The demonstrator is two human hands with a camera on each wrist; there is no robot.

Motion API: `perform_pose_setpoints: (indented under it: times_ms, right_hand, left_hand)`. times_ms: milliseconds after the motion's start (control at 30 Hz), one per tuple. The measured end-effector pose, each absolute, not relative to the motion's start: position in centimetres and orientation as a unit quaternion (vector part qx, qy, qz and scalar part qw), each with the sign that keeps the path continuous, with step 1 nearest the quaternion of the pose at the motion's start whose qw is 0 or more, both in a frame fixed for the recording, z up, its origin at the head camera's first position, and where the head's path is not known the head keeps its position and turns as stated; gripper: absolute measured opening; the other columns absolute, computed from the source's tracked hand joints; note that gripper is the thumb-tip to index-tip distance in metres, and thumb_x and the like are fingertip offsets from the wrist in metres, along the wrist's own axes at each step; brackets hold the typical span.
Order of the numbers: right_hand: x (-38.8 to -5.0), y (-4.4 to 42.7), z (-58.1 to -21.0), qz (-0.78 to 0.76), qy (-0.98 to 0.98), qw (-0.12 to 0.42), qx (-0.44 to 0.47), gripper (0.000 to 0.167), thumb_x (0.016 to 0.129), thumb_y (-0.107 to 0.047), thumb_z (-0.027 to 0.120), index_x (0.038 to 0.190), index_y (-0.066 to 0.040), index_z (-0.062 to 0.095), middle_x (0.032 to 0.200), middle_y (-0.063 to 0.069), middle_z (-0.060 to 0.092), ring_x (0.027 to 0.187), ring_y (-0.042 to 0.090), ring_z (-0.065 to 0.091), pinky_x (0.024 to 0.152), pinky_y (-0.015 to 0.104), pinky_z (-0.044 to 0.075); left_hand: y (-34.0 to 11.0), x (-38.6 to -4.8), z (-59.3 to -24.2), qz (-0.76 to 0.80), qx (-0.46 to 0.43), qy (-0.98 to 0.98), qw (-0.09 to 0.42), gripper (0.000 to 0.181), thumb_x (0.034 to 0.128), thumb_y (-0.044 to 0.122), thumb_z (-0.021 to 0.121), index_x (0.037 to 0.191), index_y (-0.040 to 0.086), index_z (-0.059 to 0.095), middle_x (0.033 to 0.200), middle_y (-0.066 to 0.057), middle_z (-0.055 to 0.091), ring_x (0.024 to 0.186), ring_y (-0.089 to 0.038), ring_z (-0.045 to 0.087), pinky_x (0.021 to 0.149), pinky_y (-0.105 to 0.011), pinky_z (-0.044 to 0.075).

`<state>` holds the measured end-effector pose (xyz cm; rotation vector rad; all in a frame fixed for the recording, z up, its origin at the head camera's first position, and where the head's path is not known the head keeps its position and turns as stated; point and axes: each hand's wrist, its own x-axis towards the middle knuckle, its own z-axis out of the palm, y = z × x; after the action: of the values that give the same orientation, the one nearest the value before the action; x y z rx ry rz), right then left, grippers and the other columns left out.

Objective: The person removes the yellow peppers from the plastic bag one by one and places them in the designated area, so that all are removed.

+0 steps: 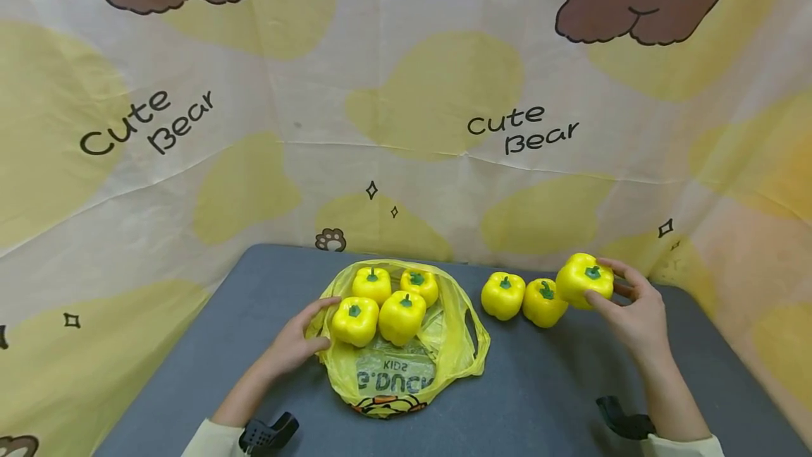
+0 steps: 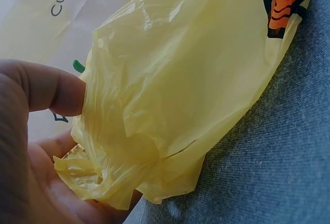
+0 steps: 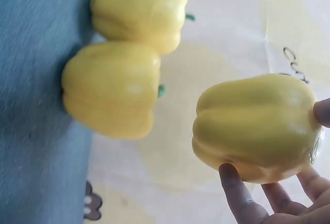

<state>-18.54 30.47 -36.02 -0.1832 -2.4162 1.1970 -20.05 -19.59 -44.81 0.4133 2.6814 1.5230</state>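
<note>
My right hand holds a yellow bell pepper with a green stem, raised at the right. The right wrist view shows thumb and fingertips round this pepper. Beside it on the table are two more yellow peppers, one at the left and one partly behind the held one. A thin yellow plastic bag lies with its mouth open, several yellow peppers in it. At its left edge, my left hand grips the film between thumb and fingers.
The grey table ends at a hanging cloth printed with bears and lettering. Dark wrist-worn cameras sit on the left wrist and right wrist.
</note>
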Motion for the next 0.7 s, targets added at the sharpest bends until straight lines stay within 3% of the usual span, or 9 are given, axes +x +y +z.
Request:
perform_pose_setpoints:
  times_ms: [133, 333, 567, 633, 700]
  right_hand:
    - [-18.6, 31.3, -36.3, 0.426, -0.876, 0.208, -0.09, 0.055, 0.083, -0.022, 0.073, 0.133, -0.008, 0.054, 0.13, 0.008, 0.05, 0.083, -0.013, 0.043, 0.06, 0.013, 0.045]
    - [-18.8, 32.3, -37.4, 0.418, -0.882, 0.194, -0.097, 0.055, 0.085, -0.021, 0.071, 0.133, -0.004, 0.051, 0.133, 0.021, 0.05, 0.08, -0.019, 0.04, 0.059, 0.012, 0.045]
    - [-19.1, 33.2, -38.8, 0.414, -0.886, 0.179, -0.107, 0.056, 0.085, -0.02, 0.07, 0.134, -0.004, 0.05, 0.136, 0.025, 0.049, 0.076, -0.021, 0.039, 0.058, 0.011, 0.043]
    - [-19.2, 33.4, -39.2, 0.409, -0.888, 0.181, -0.107, 0.056, 0.085, -0.019, 0.069, 0.134, -0.003, 0.049, 0.135, 0.026, 0.048, 0.081, -0.009, 0.052, 0.058, 0.011, 0.043]
    - [-19.3, 33.5, -39.6, 0.405, -0.89, 0.179, -0.109, 0.056, 0.085, -0.018, 0.068, 0.135, -0.002, 0.048, 0.135, 0.027, 0.047, 0.089, 0.013, 0.062, 0.058, 0.012, 0.042]
  left_hand:
    - [-19.7, -20.1, -44.8, 0.488, 0.133, 0.863, 0.014, 0.068, 0.0741, 0.008, 0.064, 0.14, 0.015, 0.047, 0.148, -0.019, 0.041, 0.133, -0.037, 0.036, 0.103, -0.056, 0.034]
    - [-19.7, -20.1, -44.8, 0.487, 0.135, 0.863, 0.012, 0.068, 0.0743, 0.007, 0.064, 0.14, 0.015, 0.047, 0.147, -0.019, 0.042, 0.131, -0.036, 0.038, 0.102, -0.053, 0.036]
    - [-19.7, -20.1, -44.7, 0.491, 0.133, 0.861, 0.017, 0.069, 0.074, 0.007, 0.064, 0.14, 0.015, 0.047, 0.147, -0.019, 0.042, 0.131, -0.035, 0.038, 0.102, -0.053, 0.035]
    - [-19.7, -20.1, -44.6, 0.492, 0.133, 0.86, 0.017, 0.069, 0.0739, 0.007, 0.063, 0.14, 0.014, 0.047, 0.147, -0.018, 0.043, 0.131, -0.036, 0.038, 0.103, -0.054, 0.035]
    - [-19.7, -20.1, -44.6, 0.492, 0.134, 0.86, 0.018, 0.068, 0.0739, 0.007, 0.063, 0.14, 0.014, 0.047, 0.147, -0.017, 0.043, 0.132, -0.036, 0.037, 0.103, -0.055, 0.034]
